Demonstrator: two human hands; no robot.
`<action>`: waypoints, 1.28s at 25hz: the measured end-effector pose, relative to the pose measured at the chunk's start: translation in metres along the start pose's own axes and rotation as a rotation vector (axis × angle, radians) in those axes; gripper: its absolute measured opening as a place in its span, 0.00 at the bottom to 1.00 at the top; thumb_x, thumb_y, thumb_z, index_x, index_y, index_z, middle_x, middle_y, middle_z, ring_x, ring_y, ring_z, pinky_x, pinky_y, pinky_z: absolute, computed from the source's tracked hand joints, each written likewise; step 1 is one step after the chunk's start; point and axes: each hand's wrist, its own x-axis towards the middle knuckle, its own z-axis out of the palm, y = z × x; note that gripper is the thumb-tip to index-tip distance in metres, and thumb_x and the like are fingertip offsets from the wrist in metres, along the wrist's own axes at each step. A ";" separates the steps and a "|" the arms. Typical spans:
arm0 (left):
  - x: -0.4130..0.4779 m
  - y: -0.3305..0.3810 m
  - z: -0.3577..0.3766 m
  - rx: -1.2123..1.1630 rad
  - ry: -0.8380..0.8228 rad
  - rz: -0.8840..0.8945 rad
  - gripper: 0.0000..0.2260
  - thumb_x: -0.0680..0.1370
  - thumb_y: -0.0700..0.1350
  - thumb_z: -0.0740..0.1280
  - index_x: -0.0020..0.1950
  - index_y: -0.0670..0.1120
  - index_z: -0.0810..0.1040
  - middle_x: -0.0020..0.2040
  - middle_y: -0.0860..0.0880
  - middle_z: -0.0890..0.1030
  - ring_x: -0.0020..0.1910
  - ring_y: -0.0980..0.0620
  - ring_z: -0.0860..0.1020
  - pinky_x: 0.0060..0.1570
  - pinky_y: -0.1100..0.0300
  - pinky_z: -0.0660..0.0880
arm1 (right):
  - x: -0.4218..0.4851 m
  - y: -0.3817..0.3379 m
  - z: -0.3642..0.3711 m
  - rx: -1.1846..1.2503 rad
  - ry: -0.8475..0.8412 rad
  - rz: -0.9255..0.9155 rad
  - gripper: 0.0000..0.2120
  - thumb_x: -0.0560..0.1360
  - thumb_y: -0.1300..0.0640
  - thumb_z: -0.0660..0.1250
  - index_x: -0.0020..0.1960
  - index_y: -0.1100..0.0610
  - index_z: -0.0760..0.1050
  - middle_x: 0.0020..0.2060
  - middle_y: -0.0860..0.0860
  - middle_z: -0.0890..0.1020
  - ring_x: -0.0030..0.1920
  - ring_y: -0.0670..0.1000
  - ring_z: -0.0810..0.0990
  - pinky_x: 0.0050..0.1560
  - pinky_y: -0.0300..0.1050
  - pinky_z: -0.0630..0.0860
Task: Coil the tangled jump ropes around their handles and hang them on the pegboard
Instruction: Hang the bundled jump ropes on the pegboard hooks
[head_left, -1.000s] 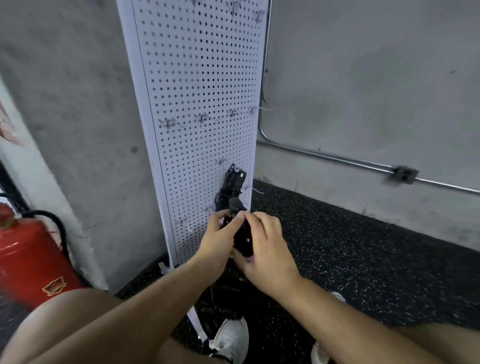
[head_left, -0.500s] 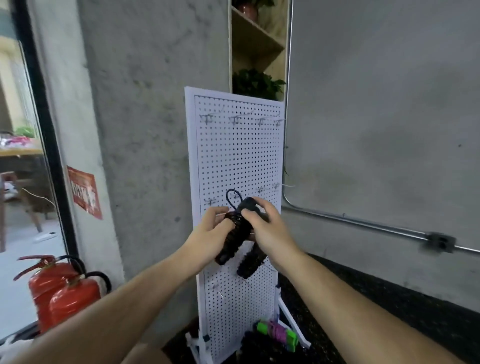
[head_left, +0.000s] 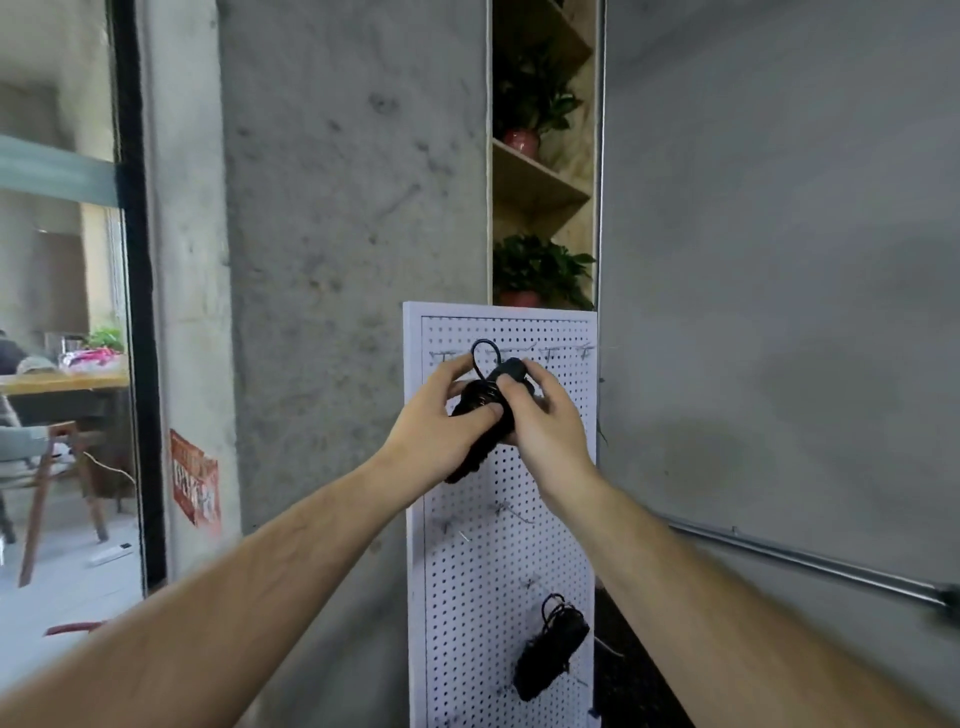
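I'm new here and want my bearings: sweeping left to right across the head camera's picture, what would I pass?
Wooden table → black door frame → red sign → concrete pillar → white pegboard → metal pipe.

Only bare parts of the person are shown. The left forearm (head_left: 234, 587) and the right forearm (head_left: 701, 597) are seen uncovered along all their visible length, and the left hand (head_left: 441, 423) and the right hand (head_left: 550, 423) are bare as well. Faint lengthwise lines are made out on the left forearm. Detail of the nails is lost to blur.
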 end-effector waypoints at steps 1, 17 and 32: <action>0.007 0.004 0.000 0.008 -0.003 0.005 0.23 0.78 0.44 0.71 0.71 0.57 0.72 0.62 0.59 0.79 0.45 0.74 0.78 0.34 0.74 0.74 | 0.006 -0.004 0.001 0.003 -0.002 0.003 0.14 0.77 0.50 0.70 0.61 0.40 0.75 0.56 0.49 0.84 0.56 0.50 0.84 0.61 0.53 0.80; 0.045 -0.044 -0.007 0.297 -0.062 -0.032 0.17 0.78 0.38 0.62 0.59 0.59 0.75 0.44 0.54 0.83 0.36 0.50 0.82 0.34 0.54 0.80 | 0.055 0.037 0.025 -0.214 -0.138 0.078 0.26 0.75 0.51 0.68 0.72 0.41 0.68 0.64 0.43 0.78 0.58 0.44 0.78 0.61 0.45 0.78; -0.069 -0.162 0.046 0.934 -0.157 0.325 0.25 0.82 0.47 0.55 0.78 0.40 0.64 0.79 0.44 0.65 0.77 0.46 0.63 0.77 0.49 0.59 | -0.074 0.142 -0.054 -1.031 -0.267 -0.374 0.20 0.84 0.51 0.56 0.74 0.57 0.67 0.67 0.52 0.73 0.63 0.52 0.74 0.58 0.49 0.76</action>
